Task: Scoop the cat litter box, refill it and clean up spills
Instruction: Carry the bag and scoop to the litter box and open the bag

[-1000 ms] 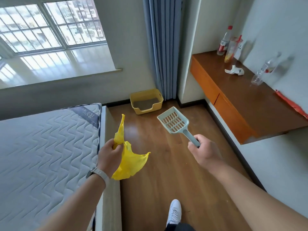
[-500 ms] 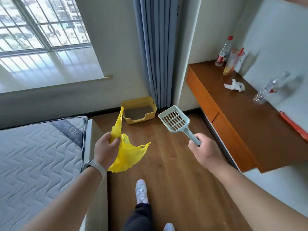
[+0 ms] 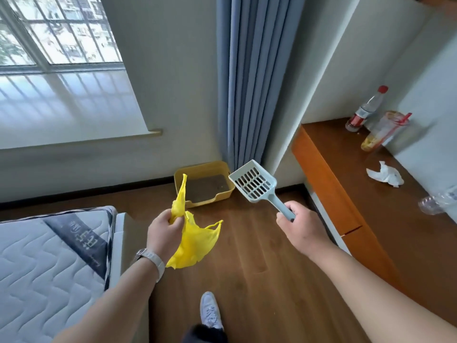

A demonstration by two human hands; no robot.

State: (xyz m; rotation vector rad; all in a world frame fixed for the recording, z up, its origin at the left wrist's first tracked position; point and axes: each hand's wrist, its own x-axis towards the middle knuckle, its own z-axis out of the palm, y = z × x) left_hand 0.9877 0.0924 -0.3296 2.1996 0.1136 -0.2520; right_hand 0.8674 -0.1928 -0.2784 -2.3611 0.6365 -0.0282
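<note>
A yellow litter box [image 3: 227,170] with grey litter inside sits on the wood floor against the wall, below the blue curtain. My left hand [image 3: 164,232] grips a crumpled yellow plastic bag [image 3: 194,241], one handle sticking up in front of the box. My right hand [image 3: 300,230] holds the handle of a pale blue slotted litter scoop [image 3: 253,181], its empty head raised toward the box's right side. Both hands are well short of the box.
A bare mattress [image 3: 44,263] on a bed frame fills the lower left. A wooden wall shelf [image 3: 366,201] on the right carries a red-capped bottle [image 3: 366,110], a plastic cup [image 3: 382,131], a crumpled tissue [image 3: 385,174] and a clear bottle. My white shoe [image 3: 210,310] is on the floor.
The view has moved closer to the litter box, which now looks larger and nearer. Both hands keep their hold on the bag and scoop.
</note>
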